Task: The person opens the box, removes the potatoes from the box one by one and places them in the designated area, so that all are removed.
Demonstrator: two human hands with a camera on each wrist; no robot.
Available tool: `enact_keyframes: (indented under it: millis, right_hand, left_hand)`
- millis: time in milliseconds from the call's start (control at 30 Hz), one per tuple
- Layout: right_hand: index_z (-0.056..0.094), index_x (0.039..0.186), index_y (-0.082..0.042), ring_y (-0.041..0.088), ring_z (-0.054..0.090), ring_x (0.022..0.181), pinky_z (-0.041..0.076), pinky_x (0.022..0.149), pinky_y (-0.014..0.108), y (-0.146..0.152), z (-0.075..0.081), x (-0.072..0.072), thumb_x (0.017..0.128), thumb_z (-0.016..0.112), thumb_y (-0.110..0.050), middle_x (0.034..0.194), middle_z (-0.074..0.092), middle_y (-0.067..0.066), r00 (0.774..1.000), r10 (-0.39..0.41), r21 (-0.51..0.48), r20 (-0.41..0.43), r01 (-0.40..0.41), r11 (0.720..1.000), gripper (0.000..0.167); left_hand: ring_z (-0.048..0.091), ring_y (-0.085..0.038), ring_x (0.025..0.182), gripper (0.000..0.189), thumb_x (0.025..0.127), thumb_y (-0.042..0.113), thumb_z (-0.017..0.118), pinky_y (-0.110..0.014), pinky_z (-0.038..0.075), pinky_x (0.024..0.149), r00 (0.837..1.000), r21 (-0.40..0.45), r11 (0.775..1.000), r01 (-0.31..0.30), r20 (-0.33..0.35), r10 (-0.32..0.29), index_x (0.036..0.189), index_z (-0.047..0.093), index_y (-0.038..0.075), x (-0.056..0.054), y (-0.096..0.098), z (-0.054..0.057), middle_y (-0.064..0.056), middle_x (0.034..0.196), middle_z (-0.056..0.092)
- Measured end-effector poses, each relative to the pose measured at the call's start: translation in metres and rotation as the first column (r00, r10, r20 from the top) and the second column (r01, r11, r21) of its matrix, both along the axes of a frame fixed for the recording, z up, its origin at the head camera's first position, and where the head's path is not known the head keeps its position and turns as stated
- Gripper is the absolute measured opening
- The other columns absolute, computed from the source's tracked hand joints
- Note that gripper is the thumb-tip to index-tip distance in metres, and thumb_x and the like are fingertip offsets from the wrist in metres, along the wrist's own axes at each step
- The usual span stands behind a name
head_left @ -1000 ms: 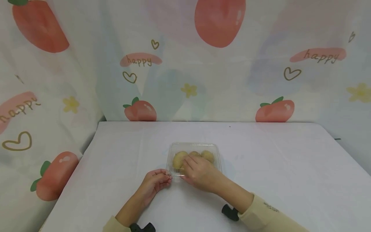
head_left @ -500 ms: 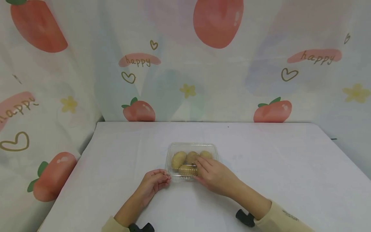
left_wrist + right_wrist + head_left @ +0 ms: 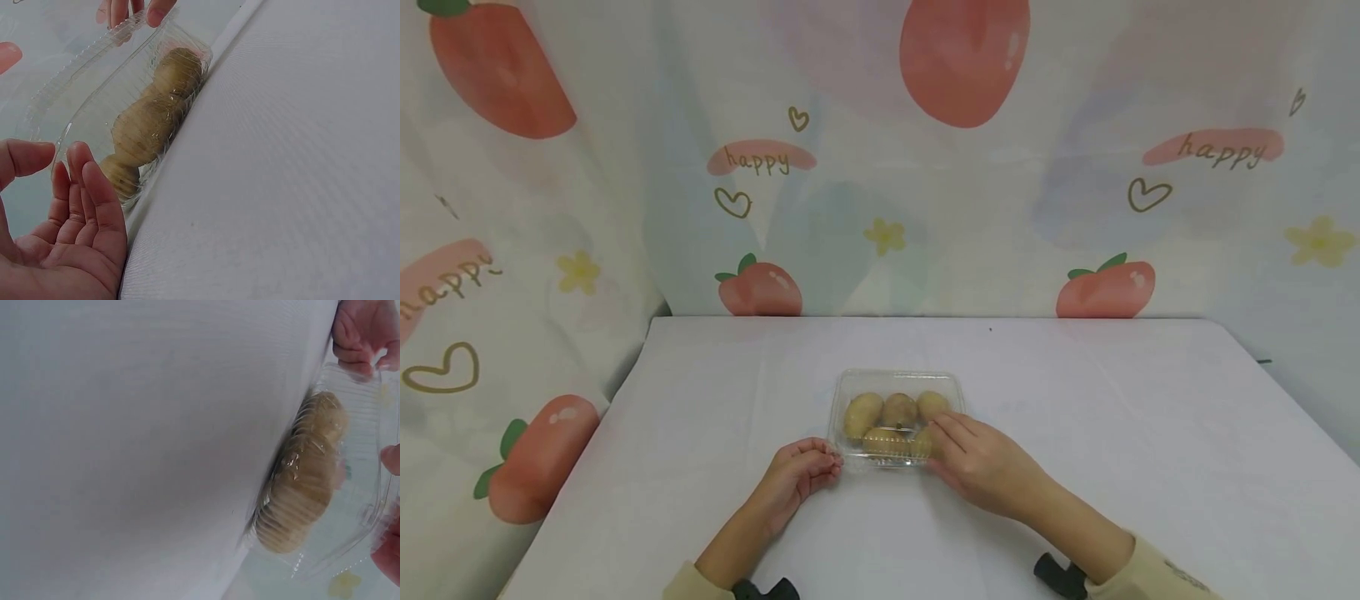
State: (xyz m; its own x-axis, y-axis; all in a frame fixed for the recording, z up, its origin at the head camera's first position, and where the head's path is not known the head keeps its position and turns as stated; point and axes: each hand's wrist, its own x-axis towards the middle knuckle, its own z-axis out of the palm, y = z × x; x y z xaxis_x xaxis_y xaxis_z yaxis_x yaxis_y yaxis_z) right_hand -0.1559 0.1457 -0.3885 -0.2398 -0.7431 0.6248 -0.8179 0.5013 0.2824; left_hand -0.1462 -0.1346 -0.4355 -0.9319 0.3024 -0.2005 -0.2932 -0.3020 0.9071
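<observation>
A clear plastic clamshell box (image 3: 897, 380) sits on the white table, with several small yellow-brown potatoes (image 3: 862, 414) inside. At its front left corner, my left hand (image 3: 797, 477) pinches the rim between thumb and fingertips. My right hand (image 3: 981, 468) grips the front rim near the right corner, thumb below and fingers on top, covering that corner in the head view. In the left wrist view, the box (image 3: 84, 128) stands side-on, its potatoes (image 3: 144, 130) low against the ribbed wall. The right wrist view shows the potatoes (image 3: 303, 481) through the plastic too.
The white-covered table (image 3: 745, 375) reaches back to a printed cloth (image 3: 850, 100) hanging behind, and another cloth side hangs on the left. Black wrist mounts (image 3: 1060, 575) sit at both sleeves.
My right hand has slid rightward along the box's front rim, uncovering more potatoes. My left hand stays at the left corner, and the box has hardly moved.
</observation>
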Motion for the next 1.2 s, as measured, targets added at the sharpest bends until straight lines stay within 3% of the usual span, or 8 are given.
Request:
enact_keyframes:
  millis: [267,500,567,733,800,967,1200]
  right_hand:
    - [0.062,0.098,0.010,0.028,0.061,0.088,0.050,0.076,0.035,0.013,-0.001,0.000,0.097,0.038,-0.027,0.100,0.062,0.020,1.000,0.023,-0.023,0.014,-0.022,0.999,0.044]
    - [0.063,0.097,0.010,0.028,0.062,0.088,0.051,0.076,0.035,0.016,-0.002,-0.002,0.097,0.039,-0.027,0.099,0.064,0.021,0.999,0.042,-0.019,0.012,-0.042,0.999,0.044]
    - [0.063,0.097,0.010,0.028,0.062,0.088,0.051,0.075,0.035,0.016,-0.003,-0.002,0.097,0.040,-0.028,0.098,0.064,0.020,0.999,0.048,-0.025,0.008,-0.048,0.999,0.044]
    - [0.063,0.097,0.010,0.028,0.062,0.088,0.051,0.074,0.036,0.017,-0.003,-0.002,0.097,0.040,-0.028,0.099,0.064,0.020,0.998,0.057,-0.038,0.000,-0.057,0.998,0.045]
    - [0.064,0.097,0.010,0.028,0.062,0.087,0.051,0.074,0.036,0.018,-0.003,-0.002,0.097,0.040,-0.028,0.099,0.064,0.020,0.998,0.057,-0.040,-0.002,-0.057,0.998,0.045]
    - [0.064,0.097,0.009,0.028,0.062,0.088,0.051,0.074,0.037,0.018,-0.004,-0.002,0.097,0.041,-0.029,0.100,0.064,0.020,0.999,0.050,-0.035,-0.005,-0.050,0.998,0.045]
    - [0.064,0.097,0.009,0.027,0.062,0.088,0.051,0.074,0.037,0.018,-0.004,-0.001,0.098,0.038,-0.029,0.099,0.064,0.020,0.999,0.040,-0.032,-0.003,-0.040,0.999,0.046]
  left_hand:
    - [0.061,-0.011,0.075,0.010,0.083,-0.003,0.049,-0.023,0.050,0.072,0.999,0.006,0.999,0.037,0.001,-0.037,0.083,0.055,0.005,-0.001,-0.003,0.002,-0.003,0.082,0.064]
    - [0.063,-0.012,0.077,0.013,0.087,0.000,0.048,-0.025,0.050,0.074,0.991,0.003,0.991,0.132,-0.009,-0.131,0.085,0.060,0.005,-0.004,-0.008,0.002,-0.004,0.082,0.065]
    - [0.063,-0.013,0.078,0.012,0.087,0.002,0.050,-0.026,0.051,0.074,0.983,-0.006,0.983,0.183,0.010,-0.183,0.087,0.062,0.003,-0.003,-0.009,0.003,-0.006,0.083,0.066]
    - [0.064,-0.016,0.082,0.014,0.087,0.003,0.053,-0.028,0.050,0.076,0.945,-0.010,0.949,0.316,0.085,-0.314,0.095,0.062,-0.004,0.002,-0.003,0.003,-0.010,0.089,0.066]
    - [0.064,-0.017,0.083,0.016,0.087,0.003,0.054,-0.029,0.050,0.078,0.948,0.006,0.953,0.301,0.108,-0.300,0.097,0.062,-0.006,0.005,0.006,0.003,-0.012,0.089,0.066]
    - [0.065,-0.021,0.085,0.025,0.085,0.005,0.057,-0.030,0.050,0.078,0.976,0.048,0.988,0.149,0.156,-0.154,0.103,0.060,-0.013,0.018,0.039,0.002,-0.016,0.092,0.066]
    - [0.065,-0.020,0.087,0.034,0.085,0.006,0.059,-0.028,0.050,0.079,0.989,0.101,0.995,0.027,0.140,-0.041,0.111,0.056,-0.015,0.034,0.086,0.005,-0.019,0.099,0.065]
